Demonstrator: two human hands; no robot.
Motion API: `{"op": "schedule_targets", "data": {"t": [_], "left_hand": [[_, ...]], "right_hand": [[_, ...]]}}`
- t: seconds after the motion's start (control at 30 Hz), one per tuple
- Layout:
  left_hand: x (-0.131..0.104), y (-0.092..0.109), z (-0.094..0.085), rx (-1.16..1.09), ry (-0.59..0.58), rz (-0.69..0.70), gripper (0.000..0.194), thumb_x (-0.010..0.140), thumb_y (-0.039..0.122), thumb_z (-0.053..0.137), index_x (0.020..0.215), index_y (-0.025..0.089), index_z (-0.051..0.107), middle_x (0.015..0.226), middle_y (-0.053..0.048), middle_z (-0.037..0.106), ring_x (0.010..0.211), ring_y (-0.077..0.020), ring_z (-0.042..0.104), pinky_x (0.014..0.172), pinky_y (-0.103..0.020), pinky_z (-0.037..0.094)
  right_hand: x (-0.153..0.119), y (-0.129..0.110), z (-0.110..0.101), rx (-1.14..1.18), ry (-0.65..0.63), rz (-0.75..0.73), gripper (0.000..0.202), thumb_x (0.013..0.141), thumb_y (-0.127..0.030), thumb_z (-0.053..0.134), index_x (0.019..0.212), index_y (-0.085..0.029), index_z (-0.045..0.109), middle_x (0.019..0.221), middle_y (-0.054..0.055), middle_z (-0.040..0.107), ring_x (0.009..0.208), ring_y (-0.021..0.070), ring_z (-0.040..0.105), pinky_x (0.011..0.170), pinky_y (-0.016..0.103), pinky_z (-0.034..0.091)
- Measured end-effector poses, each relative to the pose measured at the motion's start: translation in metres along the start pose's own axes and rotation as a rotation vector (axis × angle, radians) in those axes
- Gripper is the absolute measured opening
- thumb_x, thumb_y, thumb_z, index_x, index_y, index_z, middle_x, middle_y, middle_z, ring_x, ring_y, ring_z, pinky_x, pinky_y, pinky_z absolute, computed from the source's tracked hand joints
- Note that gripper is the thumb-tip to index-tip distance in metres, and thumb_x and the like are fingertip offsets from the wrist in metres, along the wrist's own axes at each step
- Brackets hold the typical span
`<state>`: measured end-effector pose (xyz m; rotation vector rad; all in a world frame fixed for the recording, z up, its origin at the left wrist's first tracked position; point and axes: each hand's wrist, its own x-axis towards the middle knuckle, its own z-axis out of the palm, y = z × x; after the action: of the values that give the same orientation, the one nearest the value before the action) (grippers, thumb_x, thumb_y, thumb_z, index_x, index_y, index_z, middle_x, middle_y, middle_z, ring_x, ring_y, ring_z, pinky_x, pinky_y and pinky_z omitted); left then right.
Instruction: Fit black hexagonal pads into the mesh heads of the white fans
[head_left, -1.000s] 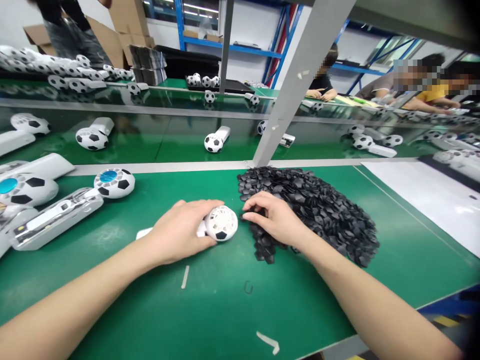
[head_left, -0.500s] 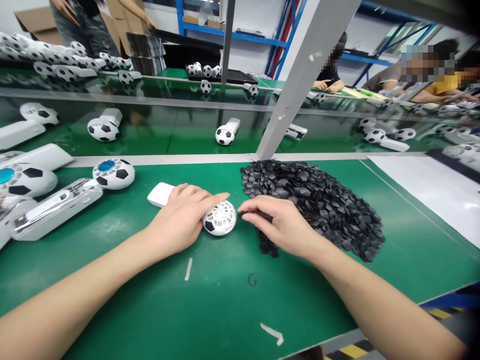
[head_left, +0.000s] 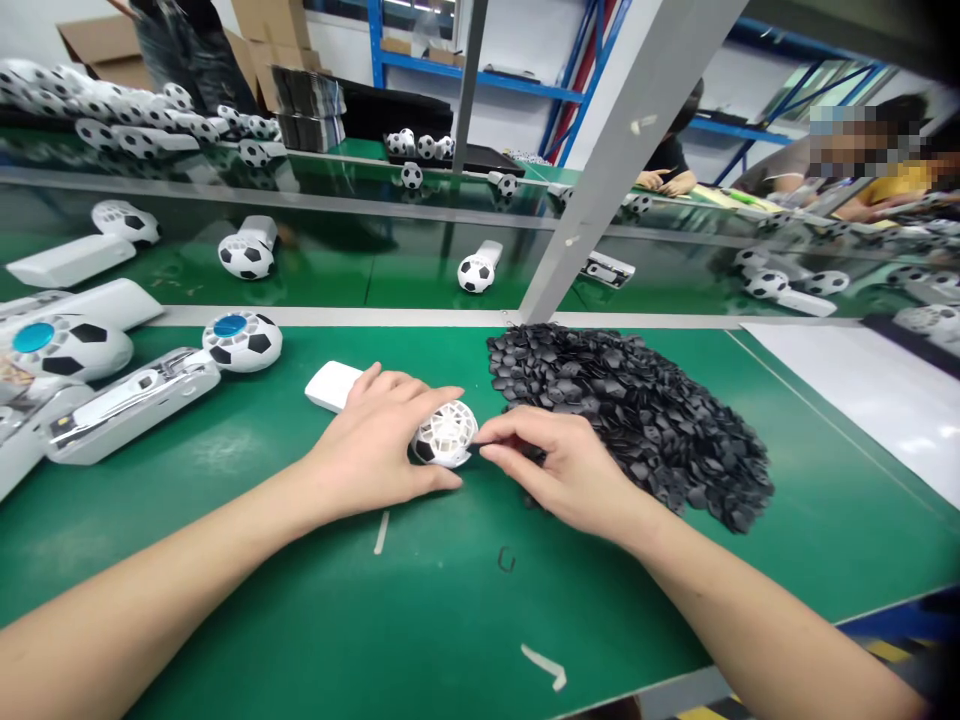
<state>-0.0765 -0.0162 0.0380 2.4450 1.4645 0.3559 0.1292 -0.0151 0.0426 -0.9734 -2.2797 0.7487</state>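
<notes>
- Probably light and stiff in handling, judging by the hollow, plastic-looking build of the fan.
- Likely a bit slippery along the smooth white handle, and apt to rock on its rounded head without a steadying palm.
- Perhaps most fragile at the thin ribs across the top; better to press on the solid rim than on these.
- Best held just behind the head, with thumb and index finger on either side, leaving the right edge free to reach.
- Currently low over the green table, partly under the left hand: handle out to the left past the knuckles, head out to the right between thumb and index finger.
- Curled around the fan with the left hand, index finger along the far side, thumb along the near side; firmness of the thumb's contact impossible to tell.
- Pinched in the fingertips of the right hand: a small dark tile, mostly hidden, right beside the head's right edge; touching or just apart, hard to tell.
- Seemingly thin, light and stiff too, judging by the black pile beyond the right hand; best nipped by opposite edges.
</notes>
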Motion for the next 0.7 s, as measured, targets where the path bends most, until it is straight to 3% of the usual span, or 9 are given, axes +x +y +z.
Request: {"op": "schedule_targets", "data": {"t": [0.13, 0.3, 0.43, 0.7], "left_hand": [[0.0004, 0.0029, 0.0038, -0.013, 0.042, -0.022, 0.071, 0.063, 0.064, 0.057, 0.122, 0.026, 0.047, 0.111, -0.006, 0.056, 0.111, -0.0274, 0.042, 0.104, -0.052, 0.012], [0.0009, 0.0084, 0.0032, -0.018, 0.076, -0.062, 0.059, 0.066, 0.055, 0.058, 0.117, 0.025, 0.052, 0.108, -0.004, 0.059, 0.109, -0.0259, 0.045, 0.104, -0.051, 0.013], [0.0015, 0.0104, 0.0021, -0.038, 0.06, -0.085, 0.058, 0.064, 0.053, 0.06, 0.114, 0.026, 0.054, 0.105, -0.003, 0.06, 0.107, -0.025, 0.046, 0.105, -0.049, 0.013], [0.0011, 0.0098, 0.0019, -0.042, 0.032, -0.06, 0.061, 0.062, 0.056, 0.06, 0.114, 0.025, 0.054, 0.106, -0.004, 0.059, 0.108, -0.0251, 0.046, 0.105, -0.049, 0.013]], "right_hand": [[0.0013, 0.0026, 0.0081, 0.056, -0.009, 0.008, 0.007, 0.081, -0.016, 0.055, 0.081, -0.019, 0.061, 0.076, 0.0, 0.06, 0.069, 0.0115, 0.054, 0.065, 0.024, 0.044], [0.0041, 0.0069, 0.0118, 0.128, 0.002, 0.061, 0.005, 0.077, -0.015, 0.06, 0.073, -0.018, 0.06, 0.071, -0.001, 0.052, 0.066, 0.0103, 0.051, 0.062, 0.023, 0.043], [0.007, 0.0079, 0.0109, 0.221, -0.037, 0.161, 0.01, 0.074, -0.018, 0.064, 0.065, -0.017, 0.059, 0.068, -0.002, 0.051, 0.065, 0.0103, 0.05, 0.061, 0.023, 0.042], [0.0081, 0.0049, 0.0115, 0.204, -0.032, 0.152, 0.013, 0.072, -0.015, 0.067, 0.062, -0.018, 0.059, 0.068, -0.002, 0.05, 0.068, 0.0112, 0.049, 0.066, 0.025, 0.04]]}}
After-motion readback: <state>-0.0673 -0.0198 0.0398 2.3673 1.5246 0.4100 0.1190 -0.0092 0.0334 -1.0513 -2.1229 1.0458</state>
